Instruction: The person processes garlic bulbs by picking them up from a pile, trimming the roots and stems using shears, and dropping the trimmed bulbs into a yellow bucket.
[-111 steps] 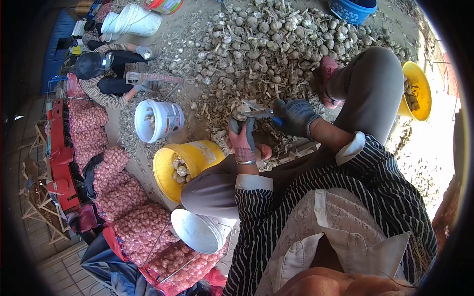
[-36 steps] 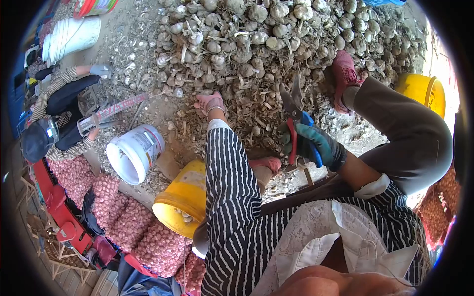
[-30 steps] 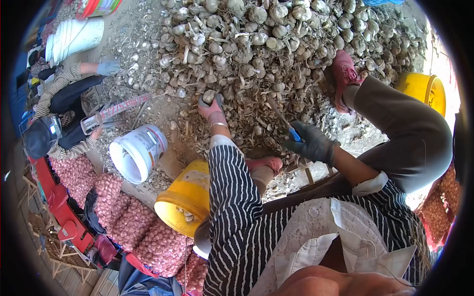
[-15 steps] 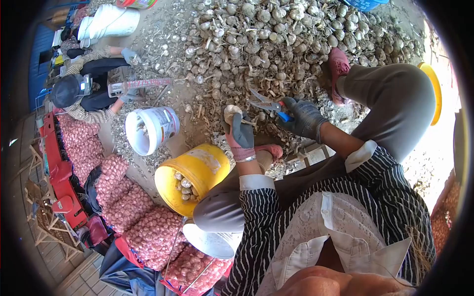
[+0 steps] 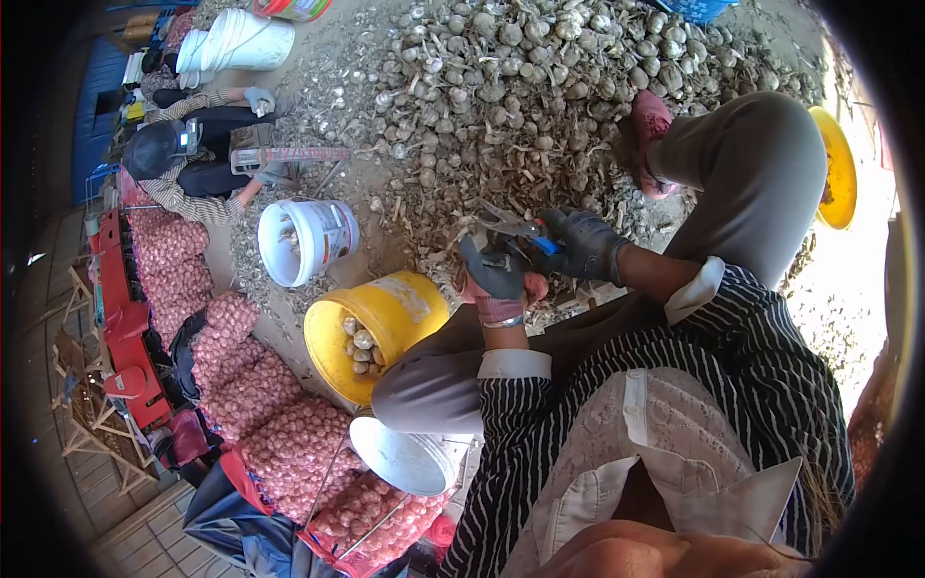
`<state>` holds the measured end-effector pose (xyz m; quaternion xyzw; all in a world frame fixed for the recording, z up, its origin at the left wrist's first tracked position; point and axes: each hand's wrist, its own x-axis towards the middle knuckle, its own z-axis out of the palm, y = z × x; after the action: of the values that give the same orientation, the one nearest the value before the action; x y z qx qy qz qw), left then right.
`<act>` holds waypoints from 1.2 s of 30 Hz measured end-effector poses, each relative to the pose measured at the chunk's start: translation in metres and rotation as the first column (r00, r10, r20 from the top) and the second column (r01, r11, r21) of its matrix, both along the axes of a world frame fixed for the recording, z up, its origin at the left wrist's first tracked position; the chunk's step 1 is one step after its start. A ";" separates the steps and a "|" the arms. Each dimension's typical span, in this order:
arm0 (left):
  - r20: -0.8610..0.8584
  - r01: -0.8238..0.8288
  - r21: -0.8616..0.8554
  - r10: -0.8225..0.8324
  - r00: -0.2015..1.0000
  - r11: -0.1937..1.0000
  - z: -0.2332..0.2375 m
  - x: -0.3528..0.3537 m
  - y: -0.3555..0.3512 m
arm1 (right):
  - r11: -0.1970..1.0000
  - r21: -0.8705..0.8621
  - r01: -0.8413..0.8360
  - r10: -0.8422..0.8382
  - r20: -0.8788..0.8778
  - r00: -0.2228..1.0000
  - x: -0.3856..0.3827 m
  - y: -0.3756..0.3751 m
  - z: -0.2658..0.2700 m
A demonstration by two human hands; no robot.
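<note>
Left hand (image 5: 495,276): gloved, pink with dark fingers, centre of frame; fingers closed round a bulb.
Garlic bulb (image 5: 470,234): at the left hand's fingertips, just above frame centre; partly hidden by fingers and blades.
Right hand (image 5: 586,247): dark glove, right of centre; closed on the shears' handles.
Shears (image 5: 514,227): blue and red at the grip, blades pointing left, over the bulb; contact between blade and bulb cannot be told.
Garlic heap (image 5: 520,91): spread over the upper middle, bulbs with dry stalks and roots, loose litter below.
Pink shoe (image 5: 650,130): at the heap's edge, upper right of centre.
Near yellow bucket (image 5: 420,294): left of the left hand, beside the knee; pale bulbs (image 5: 361,347) inside.
White buckets: one with a printed label (image 5: 339,231) left of centre, another (image 5: 409,455) lower down, near the knee.
Far yellow bucket (image 5: 838,173): right edge, partly behind the other knee.
Blue tub (image 5: 701,10): top edge, right of middle, cut off.
Mesh sacks (image 5: 297,438): packed with reddish bulbs, running down the left side.
Co-worker (image 5: 178,188): upper left, dark cap, striped sleeves, gloved.
</note>
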<state>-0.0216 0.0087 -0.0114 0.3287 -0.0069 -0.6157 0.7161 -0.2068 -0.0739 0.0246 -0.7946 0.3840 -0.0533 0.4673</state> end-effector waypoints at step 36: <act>0.658 -0.389 0.360 0.065 0.750 0.848 -0.129 0.142 -0.062 | 0.058 0.973 0.225 -0.635 -0.138 0.760 0.042 -0.017 -0.064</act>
<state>0.1207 -0.0532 -0.1400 0.6768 -0.0504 -0.3587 0.6409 -0.1644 -0.0914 -0.0398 -0.1495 0.4681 -0.0758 0.8676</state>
